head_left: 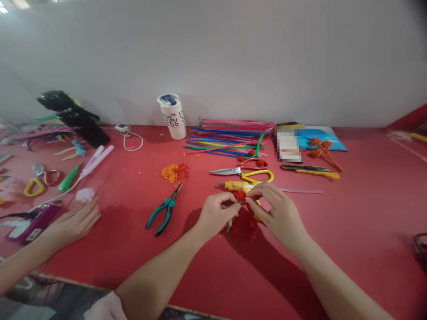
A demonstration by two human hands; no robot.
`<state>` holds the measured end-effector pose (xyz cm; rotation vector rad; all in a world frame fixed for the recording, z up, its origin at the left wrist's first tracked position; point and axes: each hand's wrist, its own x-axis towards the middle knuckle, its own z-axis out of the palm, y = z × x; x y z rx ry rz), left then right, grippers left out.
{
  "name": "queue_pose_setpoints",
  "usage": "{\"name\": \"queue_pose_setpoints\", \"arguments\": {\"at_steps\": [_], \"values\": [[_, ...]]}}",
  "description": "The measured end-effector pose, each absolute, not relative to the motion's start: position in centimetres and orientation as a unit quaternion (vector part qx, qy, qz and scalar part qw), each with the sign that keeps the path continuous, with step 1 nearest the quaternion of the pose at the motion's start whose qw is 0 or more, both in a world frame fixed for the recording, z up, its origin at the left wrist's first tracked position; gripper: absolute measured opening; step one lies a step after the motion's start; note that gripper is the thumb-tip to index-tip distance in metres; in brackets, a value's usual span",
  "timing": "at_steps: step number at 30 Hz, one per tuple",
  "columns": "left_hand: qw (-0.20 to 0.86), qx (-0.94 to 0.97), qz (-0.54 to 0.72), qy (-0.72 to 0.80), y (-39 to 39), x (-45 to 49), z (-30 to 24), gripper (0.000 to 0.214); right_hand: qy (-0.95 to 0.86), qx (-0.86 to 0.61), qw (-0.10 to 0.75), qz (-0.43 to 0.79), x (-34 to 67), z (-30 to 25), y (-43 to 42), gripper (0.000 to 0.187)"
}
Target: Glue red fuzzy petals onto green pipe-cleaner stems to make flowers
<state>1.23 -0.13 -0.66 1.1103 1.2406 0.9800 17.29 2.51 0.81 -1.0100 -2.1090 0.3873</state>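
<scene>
My left hand [216, 214] and my right hand [275, 209] meet over the red table [367, 213], both pinched on a small red fuzzy flower [239, 195] on a green stem [230, 226]. The stem pokes down below my left fingers. Red scraps [245, 227] lie on the table under my hands. Just behind my hands lie a yellow glue tube [233, 185] and yellow-handled scissors [248, 172].
Teal pliers [165, 210] lie left of my hands, with orange and red trimmings [175, 172] behind them. A stack of coloured pipe cleaners [230, 138], a white cup [172, 115] and a utility knife [310, 170] sit farther back. Another person's hand [71, 222] rests at left.
</scene>
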Motion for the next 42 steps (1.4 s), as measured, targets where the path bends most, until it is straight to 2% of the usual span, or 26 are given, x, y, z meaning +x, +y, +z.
{"name": "queue_pose_setpoints", "arguments": {"at_steps": [16, 21, 25, 31, 36, 39, 42], "values": [[0.455, 0.568, 0.436, 0.529, -0.1, 1.4, -1.4, 0.013, -0.807, -0.418, 0.382, 0.17, 17.2, 0.9, 2.6, 0.007], [0.458, 0.558, 0.444, 0.531, -0.1, 1.6, -1.5, 0.012, -0.789, -0.435, 0.393, 0.184, 17.2, 0.7, 2.5, 0.003], [0.513, 0.495, 0.467, 0.523, 0.0, 1.8, -1.1, 0.011, -0.711, -0.492, 0.423, 0.272, 17.1, 0.3, 2.5, 0.012], [0.562, 0.416, 0.52, 0.49, 0.4, 1.5, -0.7, 0.018, -0.698, -0.488, 0.316, 0.418, 16.4, 0.7, 2.0, 0.023], [0.587, 0.383, 0.55, 0.455, 0.3, 1.8, -0.8, 0.02, -0.642, -0.483, 0.308, 0.509, 15.5, 1.2, 1.4, 0.029], [0.563, 0.433, 0.521, 0.474, 0.3, 1.7, 0.1, 0.018, -0.606, -0.487, 0.324, 0.539, 15.5, 1.1, 1.3, 0.032], [0.46, 0.552, 0.466, 0.517, 0.3, 0.3, 2.4, 0.02, -0.58, -0.488, 0.353, 0.548, 15.9, 1.0, 1.6, 0.032]]}}
